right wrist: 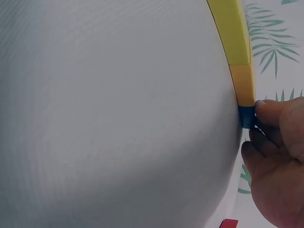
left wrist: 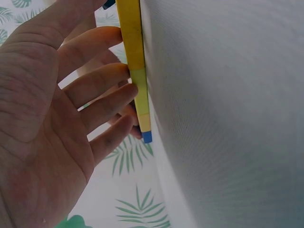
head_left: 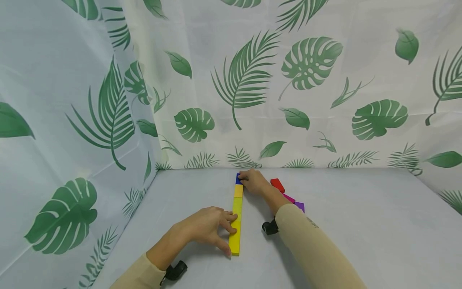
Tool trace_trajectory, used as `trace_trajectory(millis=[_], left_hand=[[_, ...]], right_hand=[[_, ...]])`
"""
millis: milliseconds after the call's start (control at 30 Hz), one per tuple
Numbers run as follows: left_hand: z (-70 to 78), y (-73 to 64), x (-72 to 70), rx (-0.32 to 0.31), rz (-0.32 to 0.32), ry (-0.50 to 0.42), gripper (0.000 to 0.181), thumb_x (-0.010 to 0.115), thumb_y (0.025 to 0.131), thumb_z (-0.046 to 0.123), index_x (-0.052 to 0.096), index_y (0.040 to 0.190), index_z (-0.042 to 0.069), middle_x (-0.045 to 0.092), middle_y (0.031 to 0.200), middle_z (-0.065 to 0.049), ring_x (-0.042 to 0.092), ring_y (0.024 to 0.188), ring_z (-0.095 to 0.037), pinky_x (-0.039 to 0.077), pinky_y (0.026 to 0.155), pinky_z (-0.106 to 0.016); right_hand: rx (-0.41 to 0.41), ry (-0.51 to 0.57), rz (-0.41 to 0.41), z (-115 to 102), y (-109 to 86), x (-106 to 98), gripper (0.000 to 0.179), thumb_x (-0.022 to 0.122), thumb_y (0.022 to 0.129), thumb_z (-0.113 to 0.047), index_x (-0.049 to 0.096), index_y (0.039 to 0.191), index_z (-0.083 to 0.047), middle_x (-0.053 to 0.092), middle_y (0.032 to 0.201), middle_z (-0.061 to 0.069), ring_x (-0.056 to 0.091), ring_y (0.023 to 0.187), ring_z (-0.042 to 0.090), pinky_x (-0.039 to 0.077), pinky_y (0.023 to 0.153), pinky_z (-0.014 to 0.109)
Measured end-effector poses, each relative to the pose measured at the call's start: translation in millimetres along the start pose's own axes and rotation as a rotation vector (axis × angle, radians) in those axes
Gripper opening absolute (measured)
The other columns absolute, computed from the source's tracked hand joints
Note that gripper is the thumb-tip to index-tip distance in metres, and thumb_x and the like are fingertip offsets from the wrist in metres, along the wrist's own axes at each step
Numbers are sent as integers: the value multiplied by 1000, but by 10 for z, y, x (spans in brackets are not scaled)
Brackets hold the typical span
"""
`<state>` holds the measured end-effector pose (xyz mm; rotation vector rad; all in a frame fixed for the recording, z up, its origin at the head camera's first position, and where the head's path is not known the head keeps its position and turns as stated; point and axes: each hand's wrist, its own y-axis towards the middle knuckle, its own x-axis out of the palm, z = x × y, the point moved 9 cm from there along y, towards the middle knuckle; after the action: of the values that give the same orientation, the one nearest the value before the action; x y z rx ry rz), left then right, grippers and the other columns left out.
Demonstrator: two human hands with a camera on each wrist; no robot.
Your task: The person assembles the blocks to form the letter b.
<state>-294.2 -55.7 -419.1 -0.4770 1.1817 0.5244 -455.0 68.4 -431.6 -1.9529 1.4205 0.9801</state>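
Observation:
A straight row of blocks runs away from me across the table. Its near end is a long yellow block (head_left: 235,243), followed by a yellow-green block (head_left: 237,204), a short orange-yellow block (head_left: 238,191) and a blue block (head_left: 238,180) at the far end. My left hand (head_left: 209,225) lies along the left side of the row, fingers spread and fairly straight, fingertips at the yellow and yellow-green blocks. At the far end my right hand (head_left: 255,183) pinches the blue block between thumb and curled fingers. In the right wrist view the blue block (right wrist: 247,117) meets the orange-yellow one.
Right of the row, partly behind my right forearm, lie a red block (head_left: 277,185), a magenta block (head_left: 288,198) and a purple block (head_left: 300,206). A leaf-patterned curtain (head_left: 260,136) stands behind the grey-white table (head_left: 361,224) and along its left side.

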Motion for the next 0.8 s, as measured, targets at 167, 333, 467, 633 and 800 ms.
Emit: trace_trajectory(millis=[167,333,467,633,800], left_hand=[[-6,1,5,7,4,1,63,86,73,65,77,124,30,58,151,4,52,143,-8,39,123,-41],[-5,3,3,10,7,2,63,85,73,65,77,124,30,58,150,4,53,142,-8,40,123,-41],[-7,4,0,6,4,-4,63,85,73,66,77,124,30,58,150,4,53,142,-9,40,122,-42],[-12,7,1,0,-2,-4,63,85,73,66,76,125,31,58,151,5,52,143,-9,40,122,-43],[-14,4,2,-6,-8,-4,63,85,73,66,76,125,31,57,151,5,51,144,-9,40,122,-43]], right_hand=[[-5,-6,-7,13,1,9,35,60,106,-12,67,140,-10,52,158,10,46,149,34,41,121,50],[0,1,-11,42,4,16,35,59,107,-14,66,141,-12,52,159,10,44,150,34,40,121,51],[-21,-4,0,38,1,4,35,58,107,-14,67,141,-12,51,159,10,43,151,35,39,122,53],[-64,-21,24,13,-38,-19,36,60,106,-15,65,141,-8,49,161,12,42,150,37,39,122,54],[-83,-19,50,-22,-101,-68,43,60,106,-17,59,147,-5,45,162,17,41,151,39,38,121,56]])
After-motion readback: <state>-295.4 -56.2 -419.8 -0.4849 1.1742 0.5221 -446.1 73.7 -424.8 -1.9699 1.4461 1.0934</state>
